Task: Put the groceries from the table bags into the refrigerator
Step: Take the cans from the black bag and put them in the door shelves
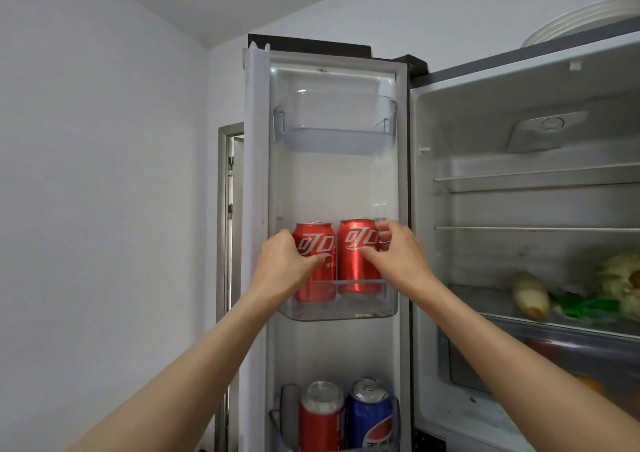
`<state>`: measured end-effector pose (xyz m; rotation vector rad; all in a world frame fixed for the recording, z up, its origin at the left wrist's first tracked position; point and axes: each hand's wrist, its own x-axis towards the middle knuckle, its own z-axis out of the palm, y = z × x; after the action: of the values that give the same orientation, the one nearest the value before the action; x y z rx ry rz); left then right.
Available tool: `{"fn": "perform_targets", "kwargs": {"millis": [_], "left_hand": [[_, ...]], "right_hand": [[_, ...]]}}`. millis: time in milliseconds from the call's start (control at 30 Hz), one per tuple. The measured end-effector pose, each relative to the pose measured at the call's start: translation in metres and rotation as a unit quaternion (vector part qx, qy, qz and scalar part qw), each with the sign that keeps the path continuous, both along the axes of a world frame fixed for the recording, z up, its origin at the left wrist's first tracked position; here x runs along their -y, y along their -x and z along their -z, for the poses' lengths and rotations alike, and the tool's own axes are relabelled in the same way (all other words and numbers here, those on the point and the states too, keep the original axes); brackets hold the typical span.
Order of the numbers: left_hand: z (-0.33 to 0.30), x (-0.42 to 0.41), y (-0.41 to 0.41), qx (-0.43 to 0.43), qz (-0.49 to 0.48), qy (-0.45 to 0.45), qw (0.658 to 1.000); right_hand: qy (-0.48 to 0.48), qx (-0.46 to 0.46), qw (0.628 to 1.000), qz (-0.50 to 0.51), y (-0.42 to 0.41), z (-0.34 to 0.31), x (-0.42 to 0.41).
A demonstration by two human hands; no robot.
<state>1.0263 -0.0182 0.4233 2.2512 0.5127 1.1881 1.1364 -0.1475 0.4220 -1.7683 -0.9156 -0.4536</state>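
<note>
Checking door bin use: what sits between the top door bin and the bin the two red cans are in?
Nothing: in the head view only bare door liner lies between the empty top bin and the red cans held in the middle bin.

A home kitchen corner, seen at an open refrigerator (519, 181) standing against plain pale walls (104, 140). Its door shelves (337, 308) carry red cola cans (358, 257) at mid height and, lower down, a red can (320, 417) beside a blue one (369, 413). Vegetables (585, 299) lie on an inner shelf to the right. A stack of white plates (585, 18) rests on top of the appliance, and a door frame (227, 209) shows on the far left.
</note>
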Motion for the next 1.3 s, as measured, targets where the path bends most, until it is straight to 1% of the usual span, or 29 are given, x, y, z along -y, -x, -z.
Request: {"fn": "perform_targets", "kwargs": {"millis": [67, 200, 300, 367, 433, 500, 567, 600, 700, 767, 833, 933, 1000, 1067, 1167, 1300], "left_hand": [[0.001, 0.002, 0.001, 0.002, 0.010, 0.008, 1.000], [0.003, 0.006, 0.005, 0.004, 0.004, -0.010, 1.000], [0.004, 0.011, 0.014, 0.014, 0.005, -0.048, 0.999], [0.007, 0.015, 0.023, 0.017, 0.008, -0.082, 0.996], [0.008, 0.018, 0.037, 0.014, 0.009, -0.120, 0.993], [0.010, 0.016, 0.054, 0.008, -0.019, -0.191, 0.981], [0.009, 0.009, 0.074, 0.000, -0.081, -0.289, 0.954], [0.009, 0.004, 0.086, -0.006, -0.109, -0.322, 0.940], [0.011, -0.014, 0.133, -0.041, -0.158, -0.356, 0.920], [0.019, -0.029, 0.170, -0.067, -0.184, -0.360, 0.912], [0.032, -0.044, 0.212, -0.106, -0.209, -0.350, 0.907], [0.063, -0.066, 0.285, -0.155, -0.237, -0.326, 0.902], [0.085, -0.078, 0.333, -0.188, -0.253, -0.301, 0.900], [0.110, -0.089, 0.381, -0.214, -0.271, -0.277, 0.897], [0.147, -0.100, 0.453, -0.248, -0.299, -0.233, 0.892], [0.205, -0.112, 0.544, -0.277, -0.346, -0.149, 0.884]], "right_hand": [[0.013, -0.001, 1.000, 0.007, 0.000, 0.003, 0.002], [0.032, -0.017, 0.999, 0.015, 0.003, 0.008, 0.006], [0.039, -0.007, 0.999, 0.011, 0.010, 0.012, 0.009], [0.051, 0.017, 0.998, 0.015, 0.018, 0.015, 0.011], [0.067, 0.057, 0.996, 0.029, 0.030, 0.016, 0.013], [0.079, 0.112, 0.990, 0.042, 0.046, 0.015, 0.014], [0.099, 0.180, 0.977, 0.053, 0.065, 0.010, 0.010], [0.109, 0.214, 0.969, 0.059, 0.077, 0.008, 0.006], [0.126, 0.297, 0.945, 0.060, 0.118, 0.009, -0.015], [0.134, 0.321, 0.937, 0.041, 0.150, 0.016, -0.032], [0.143, 0.324, 0.935, 0.023, 0.185, 0.030, -0.051], [0.131, 0.326, 0.936, -0.014, 0.246, 0.061, -0.081], [0.140, 0.302, 0.941, -0.055, 0.290, 0.082, -0.100], [0.172, 0.279, 0.940, -0.093, 0.331, 0.108, -0.119], [0.192, 0.267, 0.933, -0.147, 0.394, 0.144, -0.145], [0.220, 0.243, 0.919, -0.220, 0.480, 0.196, -0.181]]}}
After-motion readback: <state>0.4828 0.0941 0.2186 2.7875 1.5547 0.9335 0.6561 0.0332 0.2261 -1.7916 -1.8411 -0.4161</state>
